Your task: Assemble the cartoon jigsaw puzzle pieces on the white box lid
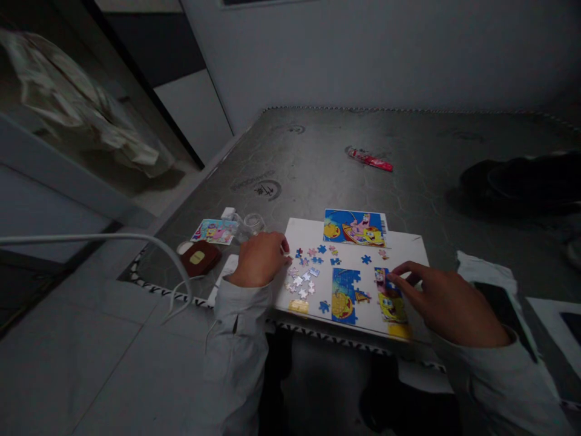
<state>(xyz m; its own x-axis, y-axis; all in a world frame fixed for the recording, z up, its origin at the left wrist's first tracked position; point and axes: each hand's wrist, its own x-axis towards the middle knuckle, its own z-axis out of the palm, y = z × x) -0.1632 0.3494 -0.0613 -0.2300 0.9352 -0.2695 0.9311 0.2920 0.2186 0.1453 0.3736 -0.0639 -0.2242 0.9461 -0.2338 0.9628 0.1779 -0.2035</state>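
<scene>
Loose jigsaw puzzle pieces (pixel 305 280) are scattered on the left half of a white board (pixel 313 229), some with their pale side up. My left hand (pixel 261 259) hovers at the board's left edge beside them, fingers pinched; what they hold, if anything, I cannot make out. Two joined puzzle sections lie nearer me: a blue one with a burger (pixel 344 300) and a narrower one with a yellow cartoon face (pixel 391 304). At the narrower section's upper right corner, the fingertips of my right hand (pixel 447 300) close on a puzzle piece. A picture card (pixel 354 227) lies at the board's far edge.
Left of the board are another cartoon card (pixel 214 231), a brown case (pixel 200 258) and a clear coiled cable (pixel 254 223). A red wrapper (pixel 370 160) lies farther back. A phone (pixel 503 312) is at right, and a white cable (pixel 136 237) crosses at left.
</scene>
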